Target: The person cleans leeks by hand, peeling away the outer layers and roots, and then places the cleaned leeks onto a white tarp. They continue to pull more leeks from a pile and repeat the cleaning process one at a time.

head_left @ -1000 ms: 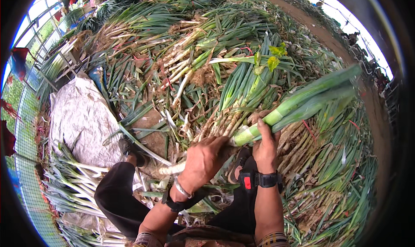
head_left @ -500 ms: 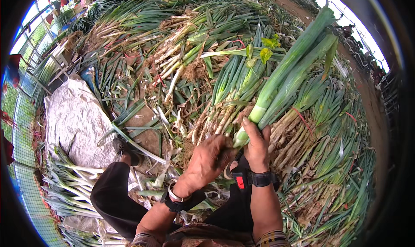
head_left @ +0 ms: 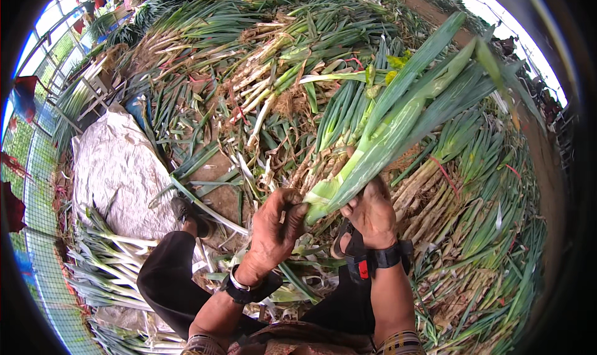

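A thick leek (head_left: 379, 147) with broad green leaves slants up and right from between my hands. Its pale lower end is at the fingertips of my left hand (head_left: 278, 225), where thumb and fingers pinch it. My right hand (head_left: 372, 217) is closed around the underside of the leaves, just right of that end, its fingertips partly hidden. The leaf layers look split and spread there. Beyond the leek lies a bunch of rooted leeks (head_left: 333, 125), with soil on their stems.
A pale woven sheet (head_left: 118, 175) covers ground at left. Near it lie cleaned leeks with white stems (head_left: 115, 269). Heaps of untrimmed leeks (head_left: 267, 50) fill the back; tied bundles (head_left: 444, 150) lie at right. Mesh fencing (head_left: 46, 268) runs along the left edge.
My left hand has moved left with the leek's lower end. The right hand has shifted from the front of the stalk to beneath the leaves, which have fanned out rightward.
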A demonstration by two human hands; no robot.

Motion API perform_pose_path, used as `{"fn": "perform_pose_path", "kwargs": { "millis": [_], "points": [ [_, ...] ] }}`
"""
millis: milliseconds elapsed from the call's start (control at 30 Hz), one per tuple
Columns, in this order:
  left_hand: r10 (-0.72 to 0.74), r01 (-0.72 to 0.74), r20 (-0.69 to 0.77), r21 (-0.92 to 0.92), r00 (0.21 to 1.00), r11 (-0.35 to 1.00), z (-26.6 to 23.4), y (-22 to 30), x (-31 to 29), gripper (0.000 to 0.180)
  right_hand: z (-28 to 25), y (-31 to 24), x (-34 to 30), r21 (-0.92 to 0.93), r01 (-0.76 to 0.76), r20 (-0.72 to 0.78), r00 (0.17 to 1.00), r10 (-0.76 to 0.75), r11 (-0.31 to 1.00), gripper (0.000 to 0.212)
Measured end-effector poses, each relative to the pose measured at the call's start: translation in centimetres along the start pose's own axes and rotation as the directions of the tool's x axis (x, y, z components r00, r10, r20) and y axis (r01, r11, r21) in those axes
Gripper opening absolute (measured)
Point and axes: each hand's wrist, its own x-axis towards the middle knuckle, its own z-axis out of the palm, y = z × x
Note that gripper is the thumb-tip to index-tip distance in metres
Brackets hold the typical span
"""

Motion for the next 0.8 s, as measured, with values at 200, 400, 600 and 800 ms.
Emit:
{"fn": "perform_pose_path", "kwargs": {
  "millis": [200, 400, 600, 800],
  "points": [
    [-0.066, 0.073, 0.061, -0.121, 0.996, 0.990, -0.8, -0.6, -1.4, 0.013, -1.5, 1.0, 0.2, -0.012, -0.078, 0.102, 0.992, 0.078, 0.997, 0.054],
    [0.266, -0.266, 0.080, -0.010, 0.961, 0.964, -0.7, -1.3, -2.2, 0.024, -1.9, 1.1, -0.3, -0.922, 0.364, 0.386, 0.847, -0.366, -0.131, 0.043],
    [0.353, -0.278, 0.417, -0.231, 0.838, 0.932, -4.4, -1.1, -4.3, 0.023, 0.0, 0.4, 2.1, -0.245, 0.076, -0.483, 0.855, -0.190, 0.966, 0.022],
    [-0.007, 0.171, 0.446, -0.330, 0.895, 0.929, -4.5, 1.3, -1.0, 0.014, 0.4, -0.1, 2.3, 0.160, 0.207, -0.411, 0.903, -0.126, 0.965, 0.023]
  ]
}}
